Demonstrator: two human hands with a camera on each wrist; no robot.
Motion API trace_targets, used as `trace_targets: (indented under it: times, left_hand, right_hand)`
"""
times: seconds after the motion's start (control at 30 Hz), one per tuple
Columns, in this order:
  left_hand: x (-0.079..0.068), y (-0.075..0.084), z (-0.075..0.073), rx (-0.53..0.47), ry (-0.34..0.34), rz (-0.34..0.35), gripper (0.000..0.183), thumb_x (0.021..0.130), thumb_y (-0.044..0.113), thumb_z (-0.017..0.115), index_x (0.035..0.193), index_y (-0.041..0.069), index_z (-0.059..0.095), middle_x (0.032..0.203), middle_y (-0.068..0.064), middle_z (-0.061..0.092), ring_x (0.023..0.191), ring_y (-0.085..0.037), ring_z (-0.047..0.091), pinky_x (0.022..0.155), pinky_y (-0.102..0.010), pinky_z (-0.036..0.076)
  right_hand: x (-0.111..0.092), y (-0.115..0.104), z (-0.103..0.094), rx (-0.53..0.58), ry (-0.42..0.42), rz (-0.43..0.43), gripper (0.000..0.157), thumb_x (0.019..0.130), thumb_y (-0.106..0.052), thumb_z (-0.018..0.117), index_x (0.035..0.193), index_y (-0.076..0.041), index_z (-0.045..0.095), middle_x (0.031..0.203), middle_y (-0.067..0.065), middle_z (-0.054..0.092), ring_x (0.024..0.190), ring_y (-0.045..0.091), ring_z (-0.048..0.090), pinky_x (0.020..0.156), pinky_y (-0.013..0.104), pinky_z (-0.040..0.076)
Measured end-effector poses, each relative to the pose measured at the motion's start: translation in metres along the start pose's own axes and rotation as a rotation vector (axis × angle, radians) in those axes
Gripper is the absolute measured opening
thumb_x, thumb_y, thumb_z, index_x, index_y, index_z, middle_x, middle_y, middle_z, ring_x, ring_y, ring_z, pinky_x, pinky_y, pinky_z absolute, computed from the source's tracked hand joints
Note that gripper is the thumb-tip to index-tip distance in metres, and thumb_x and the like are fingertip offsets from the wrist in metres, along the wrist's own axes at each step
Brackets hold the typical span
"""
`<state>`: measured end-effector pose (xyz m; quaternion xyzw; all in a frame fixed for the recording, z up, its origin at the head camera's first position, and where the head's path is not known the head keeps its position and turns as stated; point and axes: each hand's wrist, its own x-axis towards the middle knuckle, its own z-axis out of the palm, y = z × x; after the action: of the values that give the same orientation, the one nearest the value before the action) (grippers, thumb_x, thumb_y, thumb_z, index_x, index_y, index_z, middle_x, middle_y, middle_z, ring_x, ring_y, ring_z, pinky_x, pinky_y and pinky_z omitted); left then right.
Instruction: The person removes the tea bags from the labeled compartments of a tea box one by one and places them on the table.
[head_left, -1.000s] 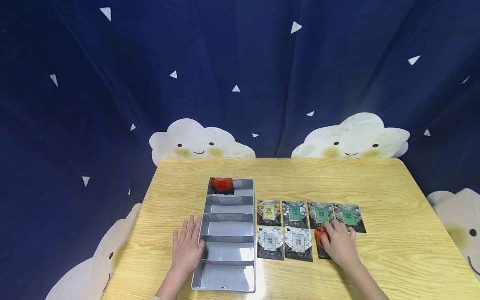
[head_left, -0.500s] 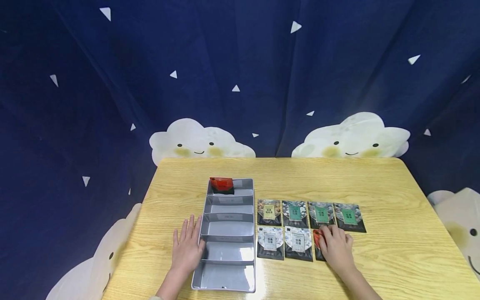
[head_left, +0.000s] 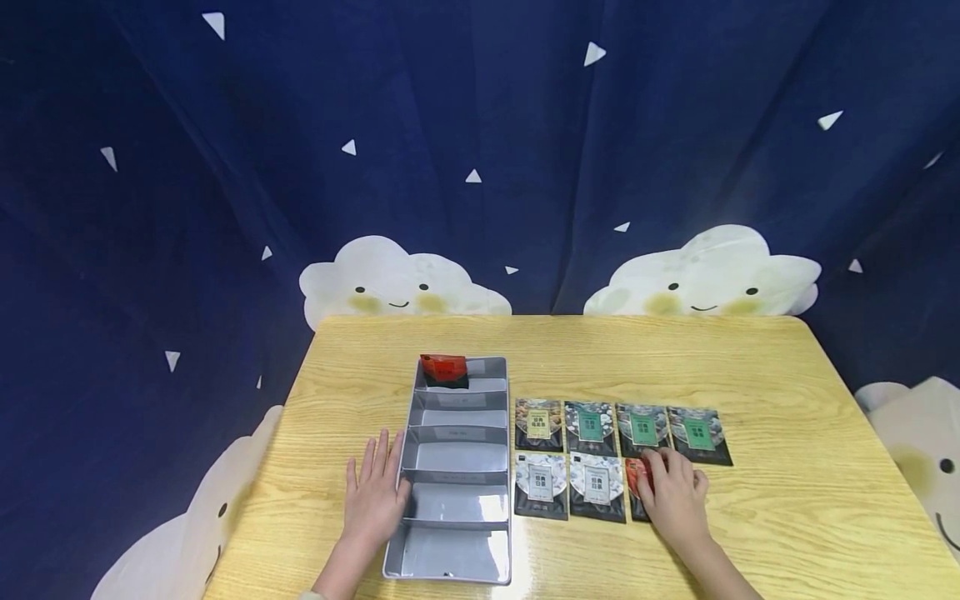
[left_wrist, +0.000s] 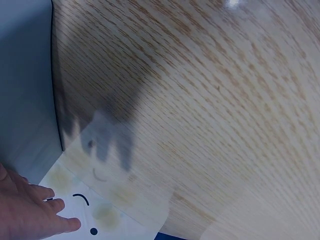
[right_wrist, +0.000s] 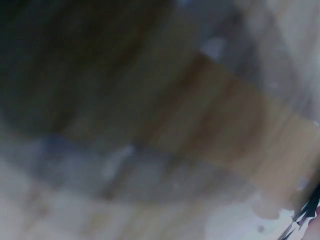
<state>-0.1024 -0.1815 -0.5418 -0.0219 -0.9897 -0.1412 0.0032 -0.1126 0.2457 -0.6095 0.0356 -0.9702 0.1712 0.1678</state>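
Note:
In the head view my left hand [head_left: 373,493] lies flat with fingers spread, at the left side of a grey divided organizer tray [head_left: 455,527]. Its thumb reaches over the tray's rim. My right hand [head_left: 677,500] grips a red-and-black tea sachet [head_left: 637,481] on the table, hiding the sachet's right part. This sachet is last in the front row, right of two white-labelled sachets [head_left: 597,487]. Another red sachet [head_left: 445,371] leans upright in the tray's farthest compartment. In the left wrist view the left fingers [left_wrist: 62,225] are straight; the right wrist view is mostly blurred.
Behind the front row lie a yellow-labelled sachet [head_left: 538,425] and several green-labelled sachets [head_left: 642,427]. A wooden table [head_left: 795,500] holds everything. A dark blue curtain [head_left: 555,167] with white clouds hangs behind and beside it.
Over the first half second my right hand slid the red sachet slightly left and toward me, closer to the white-labelled one. Since then it has barely moved. My left hand has stayed still.

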Motion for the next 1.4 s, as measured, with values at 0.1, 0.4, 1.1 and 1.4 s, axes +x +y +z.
trace_targets:
  times: [0.1,0.4,1.1,1.4]
  left_hand:
    - [0.0,0.0,0.0,-0.006,-0.001,0.0,0.063,0.087,0.02,0.046,0.145,0.009,0.025,0.149,-0.017,0.021,0.136,-0.038,0.016,0.107,-0.058,0.008]
    - [0.0,0.0,-0.001,-0.009,-0.008,-0.003,0.062,0.087,0.02,0.046,0.145,0.009,0.025,0.149,-0.017,0.02,0.136,-0.038,0.015,0.107,-0.058,0.007]
    - [0.0,0.002,-0.002,0.009,0.005,0.014,0.062,0.087,0.019,0.048,0.144,0.008,0.027,0.148,-0.018,0.023,0.136,-0.038,0.017,0.107,-0.059,0.008]
    - [0.0,0.001,-0.001,0.005,0.017,0.018,0.062,0.086,0.018,0.047,0.144,0.008,0.027,0.148,-0.019,0.023,0.136,-0.038,0.017,0.107,-0.059,0.009]
  right_hand:
    - [0.0,0.0,-0.001,-0.007,0.0,0.01,0.031,0.078,-0.015,0.065,0.105,-0.006,0.054,0.106,0.017,0.044,0.102,0.038,0.038,0.079,0.057,0.024]
    - [0.008,-0.01,-0.011,0.031,0.045,-0.016,0.029,0.079,-0.016,0.066,0.103,-0.004,0.054,0.107,0.019,0.048,0.103,0.039,0.04,0.082,0.06,0.025]
    - [0.099,-0.117,-0.017,0.14,-0.032,-0.222,0.036,0.086,-0.017,0.058,0.12,-0.007,0.052,0.119,0.017,0.052,0.112,0.034,0.047,0.093,0.053,0.035]
    - [0.136,-0.165,0.006,0.118,-0.028,-0.325,0.036,0.087,-0.019,0.057,0.121,-0.008,0.052,0.118,0.012,0.052,0.11,0.029,0.049,0.093,0.047,0.037]
